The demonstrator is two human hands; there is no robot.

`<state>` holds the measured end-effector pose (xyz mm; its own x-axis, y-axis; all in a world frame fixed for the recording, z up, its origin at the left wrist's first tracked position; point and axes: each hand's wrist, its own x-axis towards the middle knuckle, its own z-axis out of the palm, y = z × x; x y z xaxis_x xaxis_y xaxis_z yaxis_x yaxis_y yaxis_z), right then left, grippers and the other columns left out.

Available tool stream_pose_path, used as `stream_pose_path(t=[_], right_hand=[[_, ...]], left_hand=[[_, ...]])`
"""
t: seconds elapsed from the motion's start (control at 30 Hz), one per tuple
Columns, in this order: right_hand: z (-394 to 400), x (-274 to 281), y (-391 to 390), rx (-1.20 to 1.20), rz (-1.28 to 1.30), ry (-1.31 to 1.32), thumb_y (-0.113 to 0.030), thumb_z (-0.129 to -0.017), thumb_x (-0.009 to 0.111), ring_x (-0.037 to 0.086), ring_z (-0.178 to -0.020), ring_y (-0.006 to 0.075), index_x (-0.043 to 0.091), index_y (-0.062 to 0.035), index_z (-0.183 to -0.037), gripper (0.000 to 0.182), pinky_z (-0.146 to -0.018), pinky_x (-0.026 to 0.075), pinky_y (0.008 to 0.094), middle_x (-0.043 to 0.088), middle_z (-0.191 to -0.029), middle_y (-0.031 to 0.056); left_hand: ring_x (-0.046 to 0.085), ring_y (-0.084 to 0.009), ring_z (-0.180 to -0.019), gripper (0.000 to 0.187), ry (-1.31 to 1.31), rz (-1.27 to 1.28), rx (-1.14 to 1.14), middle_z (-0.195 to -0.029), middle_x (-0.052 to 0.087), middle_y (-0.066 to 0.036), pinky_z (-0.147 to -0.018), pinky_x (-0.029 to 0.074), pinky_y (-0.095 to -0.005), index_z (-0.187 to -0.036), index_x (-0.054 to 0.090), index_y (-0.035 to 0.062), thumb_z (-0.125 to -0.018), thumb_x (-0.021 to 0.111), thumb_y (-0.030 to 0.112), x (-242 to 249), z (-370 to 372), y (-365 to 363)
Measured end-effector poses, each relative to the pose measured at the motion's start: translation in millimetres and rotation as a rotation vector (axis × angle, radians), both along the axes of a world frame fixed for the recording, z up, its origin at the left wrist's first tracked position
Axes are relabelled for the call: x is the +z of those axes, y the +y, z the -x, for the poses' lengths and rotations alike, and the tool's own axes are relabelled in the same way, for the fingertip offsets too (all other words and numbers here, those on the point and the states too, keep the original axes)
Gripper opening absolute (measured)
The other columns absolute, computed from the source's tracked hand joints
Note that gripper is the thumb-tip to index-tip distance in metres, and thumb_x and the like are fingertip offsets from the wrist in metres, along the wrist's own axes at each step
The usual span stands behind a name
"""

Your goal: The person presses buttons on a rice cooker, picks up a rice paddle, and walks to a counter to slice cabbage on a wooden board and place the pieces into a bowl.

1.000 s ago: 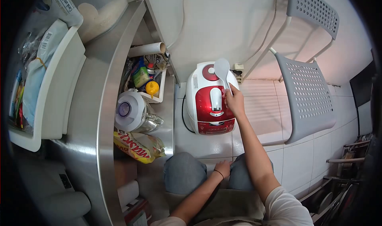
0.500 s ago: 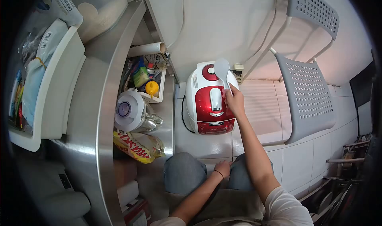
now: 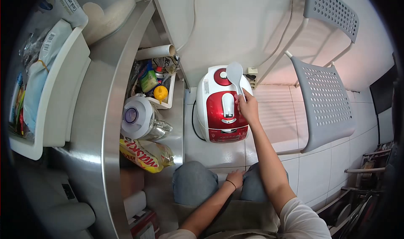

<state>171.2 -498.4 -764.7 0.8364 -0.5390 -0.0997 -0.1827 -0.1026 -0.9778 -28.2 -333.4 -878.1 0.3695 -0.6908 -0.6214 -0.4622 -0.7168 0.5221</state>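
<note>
My right hand [image 3: 249, 108] is closed around the handle of a pale rice paddle [image 3: 234, 74], over the right side of a red and white rice cooker [image 3: 214, 108]. The paddle's broad head points away from me, above the back of the lid. The cooker stands on the floor with its lid down and its latch and front panel towards me. My left hand [image 3: 236, 179] rests against my right knee, holding nothing, with its fingers loosely laid there and partly hidden.
To the left, a steel shelf [image 3: 179, 113] holds a blender jug [image 3: 139, 118], a yellow snack bag [image 3: 147, 155] and a white bin [image 3: 169, 92] of small items. A grey perforated chair [image 3: 326, 100] stands right of the cooker. A wall socket [image 3: 251, 70] is behind.
</note>
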Motion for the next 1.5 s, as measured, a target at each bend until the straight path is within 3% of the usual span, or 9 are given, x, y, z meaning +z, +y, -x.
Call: stream_pose_path(t=[1.5], right_hand=[[2, -2, -3, 0.02, 0.005, -0.005, -0.011, -0.094, 0.051, 0.052, -0.046, 0.0092, 0.051, -0.0003, -0.133, 0.04, -0.04, 0.043, 0.0263, 0.061, -0.066, 0.0052]], left_hand=[[0.058, -0.0341, -0.105, 0.057, -0.036, 0.027, -0.011, -0.113, 0.057, -0.015, -0.088, 0.048, -0.0443, -0.136, 0.048, 0.0135, -0.079, 0.055, 0.011, -5, 2, 0]])
